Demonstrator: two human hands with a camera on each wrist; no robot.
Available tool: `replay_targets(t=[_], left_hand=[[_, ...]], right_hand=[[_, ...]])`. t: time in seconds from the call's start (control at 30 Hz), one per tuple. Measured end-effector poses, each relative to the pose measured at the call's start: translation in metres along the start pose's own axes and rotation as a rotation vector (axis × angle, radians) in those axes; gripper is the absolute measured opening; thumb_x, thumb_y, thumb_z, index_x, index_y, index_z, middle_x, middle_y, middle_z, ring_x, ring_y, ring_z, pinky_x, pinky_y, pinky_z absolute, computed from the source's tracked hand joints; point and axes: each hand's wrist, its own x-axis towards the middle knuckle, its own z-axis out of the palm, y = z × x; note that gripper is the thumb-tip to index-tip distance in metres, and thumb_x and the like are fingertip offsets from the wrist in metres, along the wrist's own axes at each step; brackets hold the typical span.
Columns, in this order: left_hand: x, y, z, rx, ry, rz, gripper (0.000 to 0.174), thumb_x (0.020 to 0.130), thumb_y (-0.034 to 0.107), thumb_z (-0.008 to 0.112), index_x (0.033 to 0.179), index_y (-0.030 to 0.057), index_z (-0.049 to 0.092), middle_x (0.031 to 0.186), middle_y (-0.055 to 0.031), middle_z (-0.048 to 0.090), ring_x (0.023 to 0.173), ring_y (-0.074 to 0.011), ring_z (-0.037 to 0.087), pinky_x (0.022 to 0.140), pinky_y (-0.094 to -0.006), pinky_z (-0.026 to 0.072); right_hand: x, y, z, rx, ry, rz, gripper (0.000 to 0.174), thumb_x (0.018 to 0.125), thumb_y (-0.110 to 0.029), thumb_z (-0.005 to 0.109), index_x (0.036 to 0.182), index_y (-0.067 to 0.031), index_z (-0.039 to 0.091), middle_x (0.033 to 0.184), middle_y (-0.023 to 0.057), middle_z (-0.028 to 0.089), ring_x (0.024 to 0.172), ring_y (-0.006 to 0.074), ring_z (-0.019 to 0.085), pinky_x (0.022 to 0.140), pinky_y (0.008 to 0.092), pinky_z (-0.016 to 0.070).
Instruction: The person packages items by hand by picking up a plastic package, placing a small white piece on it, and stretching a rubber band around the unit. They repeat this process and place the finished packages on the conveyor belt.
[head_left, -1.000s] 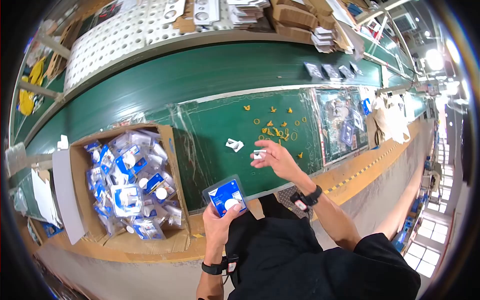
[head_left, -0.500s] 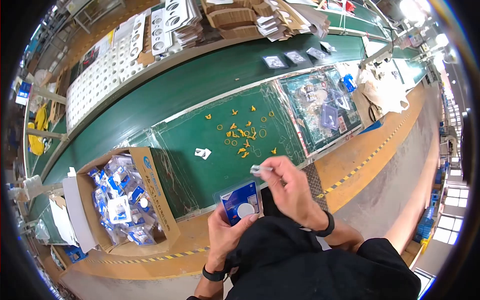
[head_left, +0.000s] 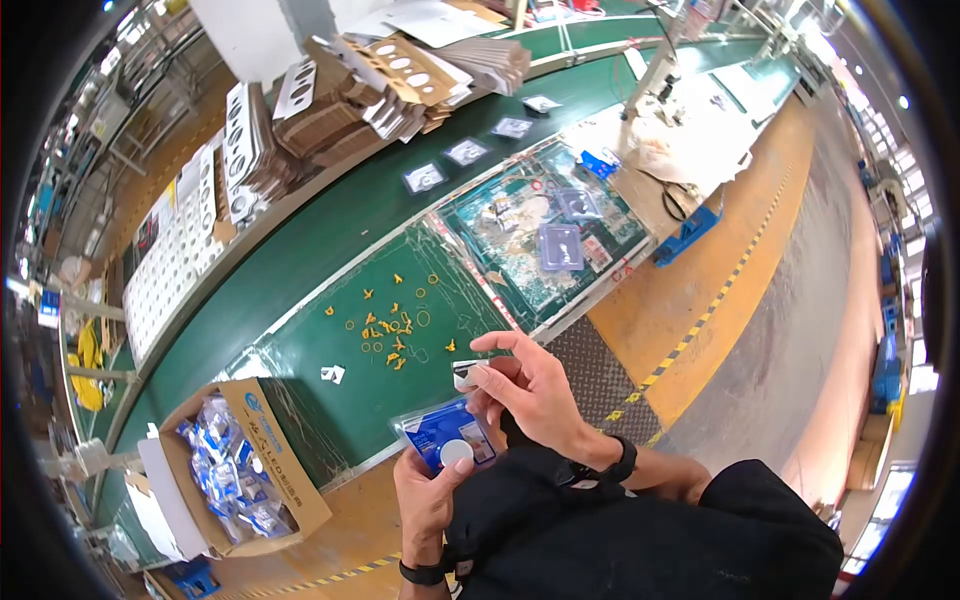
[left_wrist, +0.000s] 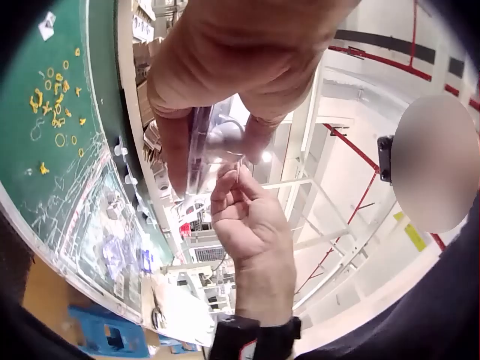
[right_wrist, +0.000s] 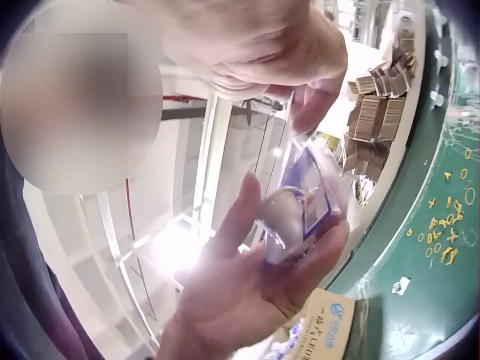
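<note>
In the head view the left hand (head_left: 426, 490) grips a blue card package (head_left: 432, 428) in clear plastic, thumb over its round white part. Just above the package's upper right, the right hand (head_left: 535, 400) pinches a small white piece (head_left: 466, 374) between thumb and fingers. The right wrist view shows the package (right_wrist: 313, 196) lying along the fingers of the left hand (right_wrist: 247, 292). Another small white piece (head_left: 332, 374) lies on the green table (head_left: 300, 420), left of scattered yellow clips and rings (head_left: 385, 330).
An open carton (head_left: 290, 462) of packaged items stands at the left end. Clear plastic packs (head_left: 466, 152) lie along the green surface behind. Cardboard stacks (head_left: 320, 125) and a perforated white board (head_left: 175, 270) line the far side; a white bag (head_left: 690, 150) is at the right.
The right hand has come down and left to the package with its small white piece. The left hand still holds the package. The head view has turned, showing more of the right end.
</note>
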Motion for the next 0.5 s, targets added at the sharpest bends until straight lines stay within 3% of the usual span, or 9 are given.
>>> replay_targets(t=[0.1, 0.13, 0.17, 0.3, 0.33, 0.43, 0.47, 0.5], left_hand=[[0.005, 0.005, 0.000, -0.051, -0.144, -0.040, 0.048, 0.081, 0.013, 0.086, 0.120, -0.0027, 0.063, 0.109, -0.0092, 0.072, 0.096, -0.0208, 0.071, 0.088, -0.0385, 0.0607], [0.008, 0.010, 0.006, -0.045, -0.192, -0.027, 0.062, 0.081, 0.023, 0.086, 0.127, -0.0075, 0.058, 0.114, -0.0145, 0.070, 0.100, -0.0263, 0.072, 0.089, -0.0459, 0.0614], [0.011, 0.011, 0.006, -0.031, -0.200, -0.038, 0.062, 0.081, 0.023, 0.086, 0.127, -0.0080, 0.058, 0.115, -0.0148, 0.070, 0.101, -0.0267, 0.072, 0.090, -0.0459, 0.0612], [0.016, 0.017, -0.002, -0.052, -0.244, -0.110, 0.061, 0.082, 0.021, 0.085, 0.128, -0.0075, 0.057, 0.117, -0.0163, 0.069, 0.105, -0.0290, 0.071, 0.089, -0.0487, 0.0615], [0.016, 0.018, -0.008, -0.062, -0.262, -0.129, 0.061, 0.082, 0.021, 0.084, 0.129, -0.0070, 0.057, 0.118, -0.0164, 0.069, 0.105, -0.0292, 0.071, 0.089, -0.0497, 0.0617], [0.017, 0.025, -0.023, -0.075, -0.309, -0.154, 0.062, 0.082, 0.022, 0.085, 0.130, -0.0050, 0.057, 0.119, -0.0160, 0.069, 0.106, -0.0293, 0.071, 0.087, -0.0532, 0.0621], [0.016, 0.031, -0.025, -0.089, -0.323, -0.163, 0.063, 0.082, 0.023, 0.085, 0.131, -0.0049, 0.057, 0.119, -0.0159, 0.069, 0.106, -0.0293, 0.071, 0.086, -0.0532, 0.0622], [0.015, 0.035, -0.029, -0.104, -0.339, -0.176, 0.064, 0.082, 0.024, 0.085, 0.131, -0.0048, 0.057, 0.119, -0.0157, 0.069, 0.106, -0.0292, 0.071, 0.086, -0.0533, 0.0623]], right_hand=[[-0.005, -0.003, -0.010, -0.048, -0.075, 0.018, 0.017, 0.099, -0.007, 0.067, 0.114, -0.0013, 0.066, 0.093, 0.0020, 0.070, 0.080, 0.0070, 0.064, 0.066, 0.0207, 0.0509], [-0.008, -0.003, -0.011, -0.102, -0.075, 0.013, 0.015, 0.098, -0.007, 0.068, 0.112, -0.0015, 0.068, 0.091, 0.0011, 0.070, 0.079, 0.0067, 0.063, 0.067, 0.0208, 0.0505], [-0.009, -0.002, -0.012, -0.162, -0.074, 0.007, 0.014, 0.098, -0.007, 0.068, 0.110, -0.0017, 0.069, 0.090, 0.0002, 0.070, 0.078, 0.0065, 0.063, 0.067, 0.0208, 0.0501], [-0.001, 0.017, -0.017, -0.472, -0.163, -0.383, 0.018, 0.091, 0.000, 0.072, 0.108, -0.0044, 0.073, 0.097, 0.0035, 0.065, 0.086, 0.0103, 0.063, 0.073, 0.0237, 0.0505], [-0.005, 0.011, -0.014, -0.545, -0.223, -0.280, 0.021, 0.090, 0.001, 0.070, 0.111, -0.0056, 0.074, 0.109, 0.0076, 0.062, 0.102, 0.0155, 0.061, 0.086, 0.0293, 0.0498], [-0.007, 0.013, 0.000, -0.569, -0.262, -0.460, 0.022, 0.093, 0.002, 0.067, 0.113, -0.0058, 0.073, 0.117, 0.0102, 0.060, 0.102, 0.0194, 0.060, 0.086, 0.0296, 0.0499], [-0.010, 0.007, 0.006, -0.523, -0.300, -0.402, 0.024, 0.094, 0.003, 0.065, 0.115, -0.0066, 0.073, 0.127, 0.0121, 0.058, 0.113, 0.0225, 0.058, 0.094, 0.0341, 0.0485], [-0.011, 0.004, 0.009, -0.532, -0.314, -0.391, 0.024, 0.093, 0.002, 0.066, 0.115, -0.0067, 0.073, 0.128, 0.0122, 0.058, 0.114, 0.0225, 0.058, 0.095, 0.0342, 0.0487]])
